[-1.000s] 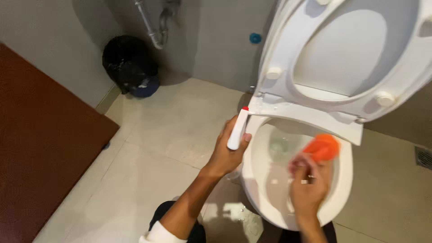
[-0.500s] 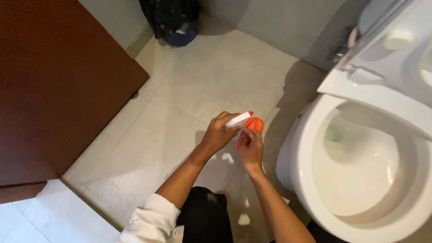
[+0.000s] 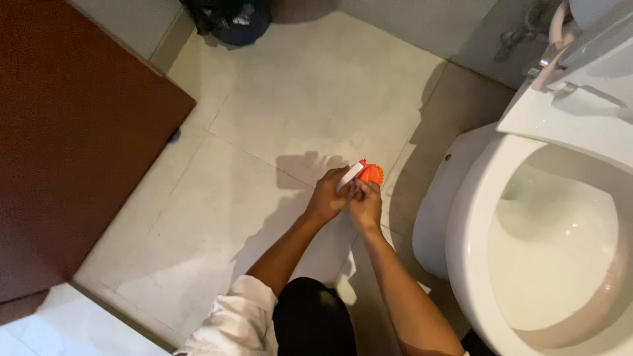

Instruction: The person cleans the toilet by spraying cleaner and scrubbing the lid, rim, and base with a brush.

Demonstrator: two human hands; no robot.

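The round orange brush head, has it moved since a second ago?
Yes. The round orange brush head has left the white toilet bowl; both hands now hold it over the tiled floor beside the bowl.

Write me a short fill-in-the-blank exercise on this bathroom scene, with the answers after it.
1. The left hand holds a white handle tipped with an ____ brush head.
2. The right hand meets the left hand above the tiled ____.
3. The toilet bowl lies to the person's ____.
4. The toilet seat is ____.

Answers: orange; floor; right; raised
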